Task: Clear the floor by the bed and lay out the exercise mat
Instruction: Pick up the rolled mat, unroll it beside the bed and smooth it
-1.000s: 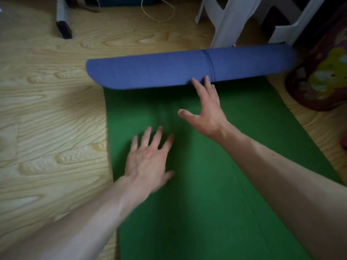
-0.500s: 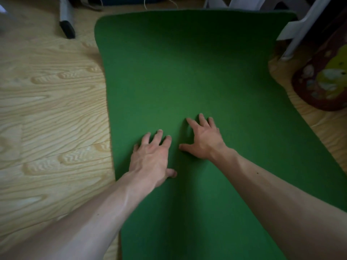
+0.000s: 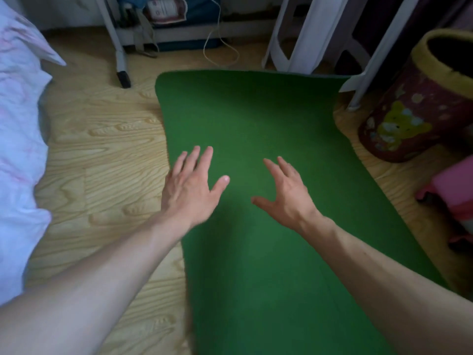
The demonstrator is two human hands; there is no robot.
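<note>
The green exercise mat (image 3: pixel 256 114) lies flat and unrolled on the wooden floor (image 3: pixel 102 155), running from the near edge up to the white stool legs. My left hand (image 3: pixel 190 187) hovers over the mat's left edge with fingers spread, holding nothing. My right hand (image 3: pixel 286 194) is open above the middle of the mat, fingers apart, also holding nothing. Whether either palm touches the mat I cannot tell.
White and pink bedding (image 3: pixel 18 149) hangs at the left. A white plastic stool (image 3: pixel 314 34) stands at the mat's far end. A maroon fabric basket (image 3: pixel 419 106) and a pink item (image 3: pixel 453 196) sit to the right. A white cord (image 3: pixel 220 47) and a frame leg (image 3: pixel 120 62) lie at the back.
The blue-backed roll has unrolled fully away and the mat now lies flat. Both hands have lifted off their pressing position and spread apart; the view has tilted up.
</note>
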